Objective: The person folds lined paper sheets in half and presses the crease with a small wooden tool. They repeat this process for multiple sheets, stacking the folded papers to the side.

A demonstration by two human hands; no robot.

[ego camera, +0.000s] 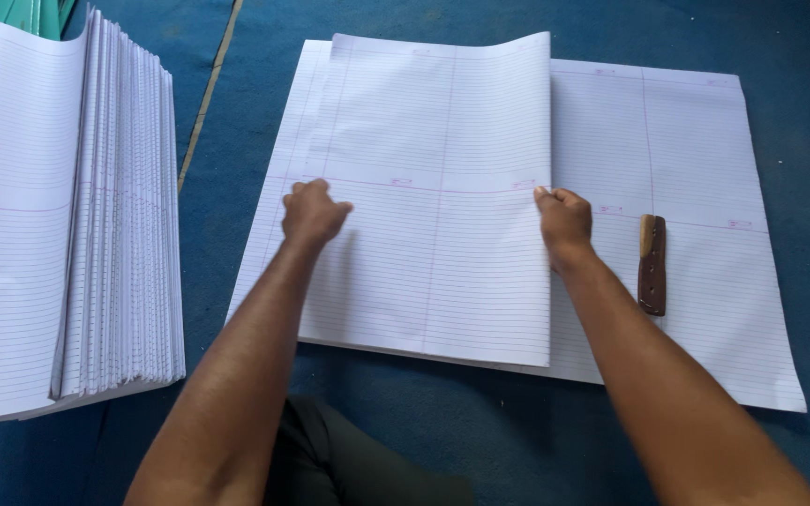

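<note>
A folded ruled sheet point(433, 206) lies on top of the left half of a large flat ruled sheet point(686, 187), which is spread on the blue floor point(517, 440). The folded sheet's right edge runs down the middle of the large sheet, and its top edge bulges up slightly. The right hand point(564, 220) pinches that right edge about halfway down, fingers curled tight on the paper. The left hand point(311, 214) rests as a loose fist on the folded sheet near its left edge, pressing down; it grips nothing visible. Right of the folded sheet, a brown wooden tool point(652, 264) lies on the large sheet. Well left of the folded sheet stands a stack of folded ruled sheets point(67, 215), edges fanned.
</note>
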